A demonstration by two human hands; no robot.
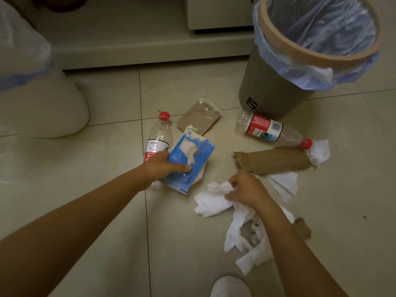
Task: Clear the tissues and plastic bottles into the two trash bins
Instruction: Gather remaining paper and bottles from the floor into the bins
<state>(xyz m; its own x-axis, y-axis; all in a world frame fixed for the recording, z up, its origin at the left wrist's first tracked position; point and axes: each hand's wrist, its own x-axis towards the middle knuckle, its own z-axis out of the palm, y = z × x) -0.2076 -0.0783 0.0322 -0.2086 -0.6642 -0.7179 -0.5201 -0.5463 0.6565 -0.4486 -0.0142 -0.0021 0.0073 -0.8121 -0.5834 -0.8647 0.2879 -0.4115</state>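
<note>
The fingers of the right hand (244, 189) are curled into a bunch of crumpled white tissues (216, 200) on the floor (107, 168), pinching the wad near its upper end; more of the same tissue trails loose beneath the wrist toward the near edge of the floor. The left hand (160, 166) grips a blue tissue packet (190, 155), thumb laid across its face, fingers hidden under it, the packet tilted up off the tiles.

Just beside that hand, touching or nearly so, lies a plastic bottle (158, 138) with a red cap. A second bottle (270, 129) lies on its side against the foot of the grey bin (274, 86), which stands toward the far right with a blue liner. A white bin (42, 108) stands at the far left. A flattened cardboard piece (274, 160) sits between the right hand and the second bottle, another torn card (197, 118) beyond the packet, and separate tissues lie by that bottle's cap (319, 153) and below the cardboard (285, 183).

The likely trouble: the right hand holds only part of the wad, so lifting could leave the trailing strips behind or tear them. Carrying both loads at once may also mix sorts between bins.
</note>
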